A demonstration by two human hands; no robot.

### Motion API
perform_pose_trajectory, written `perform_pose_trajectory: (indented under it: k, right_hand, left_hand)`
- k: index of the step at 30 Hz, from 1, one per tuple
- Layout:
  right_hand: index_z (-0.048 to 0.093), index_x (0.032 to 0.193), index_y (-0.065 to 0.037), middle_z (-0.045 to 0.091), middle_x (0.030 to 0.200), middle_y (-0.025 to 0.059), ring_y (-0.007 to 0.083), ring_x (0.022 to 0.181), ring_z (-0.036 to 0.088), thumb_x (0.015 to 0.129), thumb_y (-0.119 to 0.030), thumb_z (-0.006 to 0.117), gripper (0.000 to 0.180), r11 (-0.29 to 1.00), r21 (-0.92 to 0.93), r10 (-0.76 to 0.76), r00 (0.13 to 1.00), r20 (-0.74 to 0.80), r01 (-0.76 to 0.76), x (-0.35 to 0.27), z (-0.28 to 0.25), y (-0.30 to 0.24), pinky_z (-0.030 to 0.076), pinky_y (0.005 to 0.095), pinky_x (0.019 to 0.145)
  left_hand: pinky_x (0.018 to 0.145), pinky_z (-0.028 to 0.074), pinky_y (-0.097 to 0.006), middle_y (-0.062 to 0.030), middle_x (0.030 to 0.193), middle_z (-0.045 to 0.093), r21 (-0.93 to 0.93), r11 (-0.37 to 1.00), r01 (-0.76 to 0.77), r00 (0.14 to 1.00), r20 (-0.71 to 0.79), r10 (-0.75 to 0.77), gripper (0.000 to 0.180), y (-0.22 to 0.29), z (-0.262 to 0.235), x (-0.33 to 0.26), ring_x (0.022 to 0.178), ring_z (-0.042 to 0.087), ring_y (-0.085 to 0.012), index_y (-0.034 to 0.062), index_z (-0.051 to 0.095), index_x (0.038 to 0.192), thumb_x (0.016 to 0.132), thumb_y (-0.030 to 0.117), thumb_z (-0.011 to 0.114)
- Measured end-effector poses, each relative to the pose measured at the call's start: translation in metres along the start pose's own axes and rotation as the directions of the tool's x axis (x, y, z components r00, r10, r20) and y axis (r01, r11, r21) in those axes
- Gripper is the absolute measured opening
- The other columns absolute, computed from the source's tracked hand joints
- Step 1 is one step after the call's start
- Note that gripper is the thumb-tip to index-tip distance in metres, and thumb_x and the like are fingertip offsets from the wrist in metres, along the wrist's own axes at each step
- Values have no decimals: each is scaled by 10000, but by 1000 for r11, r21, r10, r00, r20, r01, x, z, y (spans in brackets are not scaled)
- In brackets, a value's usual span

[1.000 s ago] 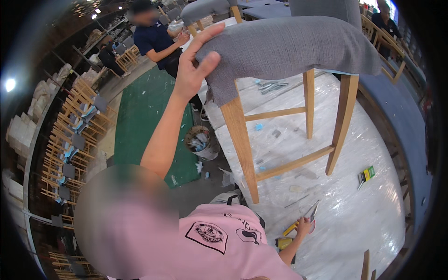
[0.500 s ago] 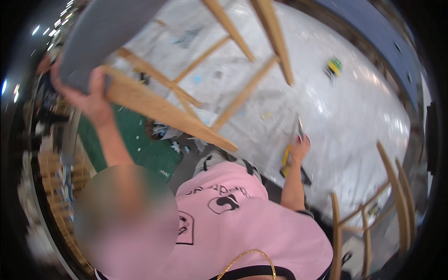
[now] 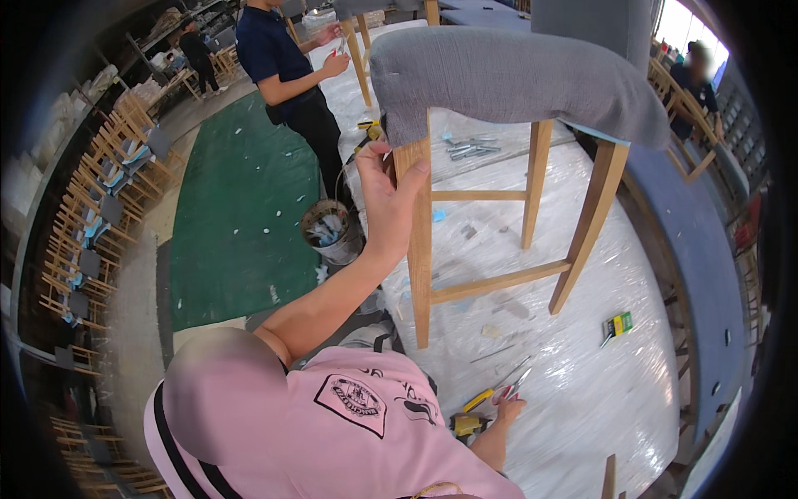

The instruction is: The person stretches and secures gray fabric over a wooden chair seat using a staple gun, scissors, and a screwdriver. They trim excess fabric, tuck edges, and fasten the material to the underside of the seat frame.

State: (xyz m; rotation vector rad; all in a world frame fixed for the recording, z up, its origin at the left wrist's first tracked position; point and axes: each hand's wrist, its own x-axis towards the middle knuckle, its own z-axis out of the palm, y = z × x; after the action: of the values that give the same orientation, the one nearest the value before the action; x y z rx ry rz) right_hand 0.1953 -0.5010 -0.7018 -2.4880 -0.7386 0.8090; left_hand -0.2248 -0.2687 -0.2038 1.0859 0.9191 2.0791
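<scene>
Stool is back upright on the wrapped table; half a second ago it was tipped over with the legs pointing across the view and the grey seat down at my left, a second ago it stood upright much like now. So it got tilted and set down again, all legs I can see now on the plastic film. My left hand has moved from the seat edge down to the top of the near front leg, fingers curled around the wood just under the grey fabric, thumb side against the leg, clamped on it. My right hand is low at the table edge as before, closed around a pair of pliers with a yellow grip, tips resting on the film; it has barely shifted across the three views. Hands are well apart, one high on the leg, one down by my body. My read: the flip was a check of the underside, and with the stool standing again and the left hand steadying the leg, work is now on the seat corner where fabric meets the leg. Small green and yellow box lies on the film to the right of the stool, a yellow-handled tool near my right wrist. Bucket sits on the floor beside the green mat. Another person in a dark shirt stands at the far end of the table, hands up at another stool's legs.
</scene>
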Motion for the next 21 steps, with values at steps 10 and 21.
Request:
perform_pose_trajectory:
  k: [10, 21]
  right_hand:
    - [514, 1275, -52, 634, 807, 36, 107, 643, 558, 920, -347, 776, 531, 777, 620, -199, 977, 79, 108, 18, -107, -38, 392, 265, 493]
    - [499, 1467, -18, 633, 928, 81, 148, 750, 645, 834, -17, 790, 697, 532, 491, -830, 312, 462, 690, -87, -332, -473, 548, 280, 616]
  left_hand:
    - [1194, 282, -384, -148, 1419, 522, -4, 1000, 7, 999, -33, -7, 413, -10, -6, -8, 1389, 418, -206, -55, 618, 1319, 972, 151, 710]
    - [713, 391, -249, 38, 928, 632, 146, 983, 111, 993, 27, -116, 363, 32, 15, 26, 787, 512, -54, -19, 775, 1010, 970, 342, 755]
